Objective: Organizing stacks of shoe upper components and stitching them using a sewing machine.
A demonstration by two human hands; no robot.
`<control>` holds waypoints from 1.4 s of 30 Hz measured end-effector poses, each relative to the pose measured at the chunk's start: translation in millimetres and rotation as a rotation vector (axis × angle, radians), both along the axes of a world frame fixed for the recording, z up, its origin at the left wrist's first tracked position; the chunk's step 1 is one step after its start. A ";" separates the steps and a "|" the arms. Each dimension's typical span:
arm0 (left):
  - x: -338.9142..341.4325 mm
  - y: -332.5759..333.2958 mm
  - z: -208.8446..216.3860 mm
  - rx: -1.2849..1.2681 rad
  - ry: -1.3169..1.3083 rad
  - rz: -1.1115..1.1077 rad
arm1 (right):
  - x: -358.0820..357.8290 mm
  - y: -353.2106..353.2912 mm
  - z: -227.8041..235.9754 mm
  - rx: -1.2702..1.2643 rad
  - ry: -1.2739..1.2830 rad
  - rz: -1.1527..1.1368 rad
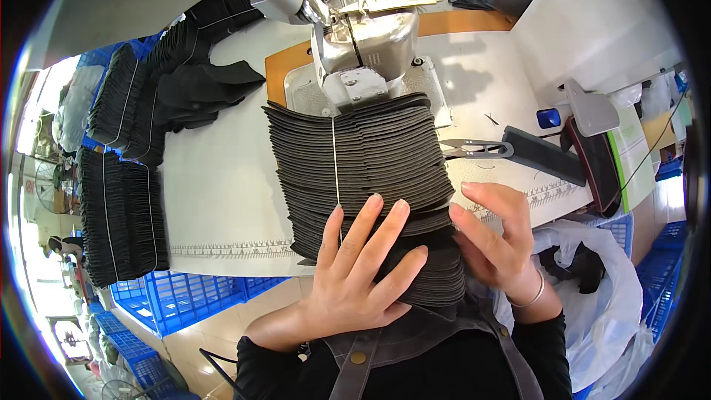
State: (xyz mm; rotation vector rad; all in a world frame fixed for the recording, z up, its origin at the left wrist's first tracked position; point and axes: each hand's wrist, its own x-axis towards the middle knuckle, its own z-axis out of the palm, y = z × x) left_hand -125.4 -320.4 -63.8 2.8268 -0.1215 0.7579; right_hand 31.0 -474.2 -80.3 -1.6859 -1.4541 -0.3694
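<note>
A thick bundle of black fabric pieces (392, 148), stacked in many thin layers, lies in front of the sewing machine (363, 52). A white string (335, 163) runs along its left part. My left hand (363, 267) rests on the near part of the bundle, its fingers stretched and spread. At the bundle's right edge is my right hand (500, 241), with bent fingers apart and tips touching the layers. More layers of black fabric (437, 274) bulge toward my body between the hands; my left hand partly covers them.
Tied bundles of black fabric (118, 215) line the table's left side, beside a loose black piece (207, 92). Thread snips (478, 149) and a dark flat bar (544, 155) lie right. A blue crate (178, 300) stands below left; a white plastic bag (592, 289) hangs right.
</note>
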 end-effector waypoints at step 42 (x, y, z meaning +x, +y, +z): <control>-0.3 -4.0 1.9 -0.177 0.007 0.020 | -0.9 -1.1 -5.9 0.099 0.302 0.267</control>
